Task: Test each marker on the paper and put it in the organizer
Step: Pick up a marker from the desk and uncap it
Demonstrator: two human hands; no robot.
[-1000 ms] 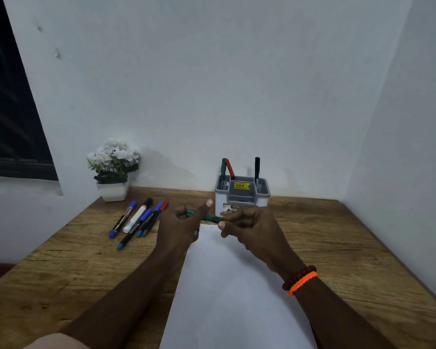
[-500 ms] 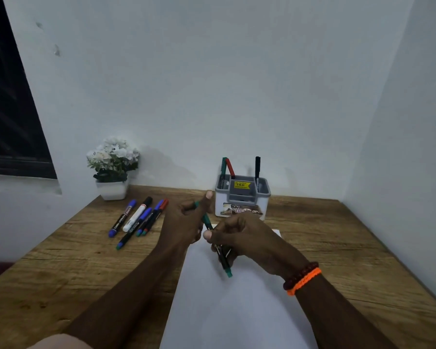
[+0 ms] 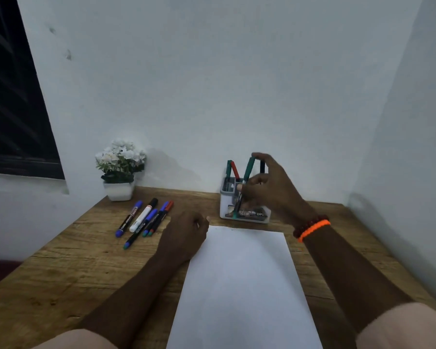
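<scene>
My right hand (image 3: 269,187) grips a green-capped marker (image 3: 247,172) and holds it almost upright, tilted, at the white and grey organizer (image 3: 263,217). The marker's lower tip shows in front of the organizer's front wall. A green, a red (image 3: 234,170) and a black marker stand in the organizer. Touching the top-left corner of the white paper (image 3: 242,285), my left hand (image 3: 186,233) has loosely curled fingers, and I see nothing in it. Several loose markers (image 3: 144,220) lie side by side on the table, left of that hand.
The wooden table (image 3: 61,273) sits in a corner, with white walls behind and close on the right. A small white pot of white flowers (image 3: 118,172) stands at the back left. A dark window is at the far left.
My right hand has carried the green marker from above the paper up and back to the organizer. My left hand has dropped to the paper's top-left corner and no longer touches the marker.
</scene>
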